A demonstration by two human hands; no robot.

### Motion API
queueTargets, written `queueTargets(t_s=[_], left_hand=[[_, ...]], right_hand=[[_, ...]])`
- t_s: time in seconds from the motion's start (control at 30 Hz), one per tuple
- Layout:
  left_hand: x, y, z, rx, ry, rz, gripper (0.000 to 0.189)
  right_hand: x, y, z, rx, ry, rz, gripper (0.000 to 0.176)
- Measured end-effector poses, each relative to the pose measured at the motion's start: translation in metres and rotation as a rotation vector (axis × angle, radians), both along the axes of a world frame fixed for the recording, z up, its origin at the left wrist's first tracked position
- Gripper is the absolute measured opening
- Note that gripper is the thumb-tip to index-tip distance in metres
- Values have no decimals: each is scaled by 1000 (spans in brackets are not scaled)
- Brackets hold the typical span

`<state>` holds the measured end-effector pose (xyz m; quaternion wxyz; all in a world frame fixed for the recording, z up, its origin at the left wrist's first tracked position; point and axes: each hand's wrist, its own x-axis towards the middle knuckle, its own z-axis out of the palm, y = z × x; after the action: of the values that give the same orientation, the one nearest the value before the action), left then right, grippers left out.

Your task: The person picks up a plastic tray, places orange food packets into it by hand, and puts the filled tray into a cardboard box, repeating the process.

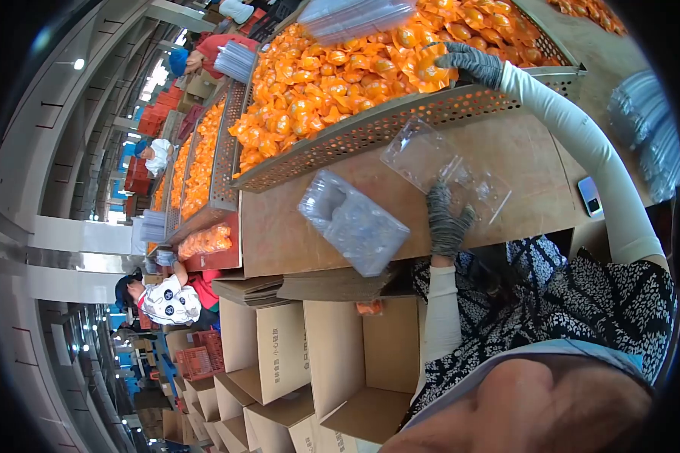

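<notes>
My right hand (472, 64), in a grey knitted glove, reaches to the edge of a metal tray (408, 115). Its fingers curl over an orange-wrapped round packet (433, 69) at the heap's edge. My left hand (447, 220), gloved the same way, is on an opened clear plastic box (472, 185) lying on the wooden table, thumb on one side and fingers on the other. Beside it on the left lies a stack of nested clear plastic boxes (355, 223). Many orange packets (317, 83) fill the tray.
More plastic boxes (355, 16) rest on the heap, and others (646, 124) stand at the right. A phone (590, 197) lies near the table (279, 238) edge. Open cardboard cartons (389, 343) stand below left. Other people, one in a patterned white shirt (170, 302), are at the left.
</notes>
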<state>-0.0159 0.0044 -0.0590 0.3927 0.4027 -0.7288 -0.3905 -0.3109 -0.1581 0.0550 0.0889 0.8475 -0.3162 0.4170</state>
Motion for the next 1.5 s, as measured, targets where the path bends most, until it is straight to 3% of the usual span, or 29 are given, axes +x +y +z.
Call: queueTargets(t_s=[0.07,0.1,0.13,0.23,0.3,0.43,0.5,0.6,0.63,0.7,0.73,0.8,0.83,0.87,0.93,0.97,1.0,1.1,1.13,1.2,1.23,1.27,1.3,1.33,1.37,1.4,1.47,1.5], left_hand=[[2,-2,-8,-15,-11,-13,72],[1,-4,-8,-39,-19,-23,72],[-2,-5,-5,-32,-19,-17,72],[-5,-6,-8,79,71,-48,75],[-2,-9,-13,0,56,-30,76],[-3,-2,-4,132,203,-24,72],[-3,-2,-3,94,23,-15,68],[-2,1,0,20,74,37,64],[0,1,-4,19,70,32,64],[3,-4,-16,-141,219,170,76],[4,-4,-7,-152,223,159,76],[7,5,5,-301,21,371,70],[5,7,8,-348,109,382,57],[2,11,10,-347,105,376,57],[-3,16,8,-228,489,219,56],[4,5,4,-596,234,136,61],[3,6,10,-597,232,131,61],[-6,7,26,-137,519,68,51],[-4,4,34,-141,521,61,51],[1,1,56,-258,1,58,48],[-5,4,62,-260,3,51,48],[-13,8,69,-250,-224,103,47],[-18,10,71,-240,-452,156,46],[-20,9,65,-246,-455,153,46],[-21,5,56,-237,-426,218,44],[-21,1,50,-227,-397,284,43],[-21,-3,55,-179,-390,306,42],[-21,-4,59,-124,-388,329,42]], right_hand=[[35,61,33,1138,-1187,416,46],[30,67,30,1222,-1035,493,45],[37,70,14,1178,-1105,501,45],[54,98,4,1321,-987,542,46],[66,109,-6,1211,-526,348,43],[102,142,-26,1259,-519,455,47],[109,156,-21,811,162,-55,52],[113,154,3,1009,221,-77,55],[113,153,-18,1009,215,-80,55],[110,145,-75,782,-352,185,52],[112,149,-69,768,-353,176,52],[119,166,-64,874,-493,247,51],[118,168,-62,919,-360,114,50],[118,173,-62,920,-366,112,50],[124,182,-53,850,-91,-71,49],[129,181,-66,739,-126,-77,49],[128,181,-69,737,-131,-80,49],[126,177,-64,869,-116,-79,48],[128,178,-62,863,-117,-85,48],[132,180,-61,761,-251,-43,50],[135,177,-69,641,-169,-156,55],[137,177,-73,640,-169,-161,55],[140,176,-76,465,-147,-176,57],[142,175,-77,287,-127,-191,60],[139,167,-63,519,-76,-45,59],[131,164,-43,513,-83,-49,59],[106,162,8,687,353,31,39],[93,147,18,592,150,143,30]])
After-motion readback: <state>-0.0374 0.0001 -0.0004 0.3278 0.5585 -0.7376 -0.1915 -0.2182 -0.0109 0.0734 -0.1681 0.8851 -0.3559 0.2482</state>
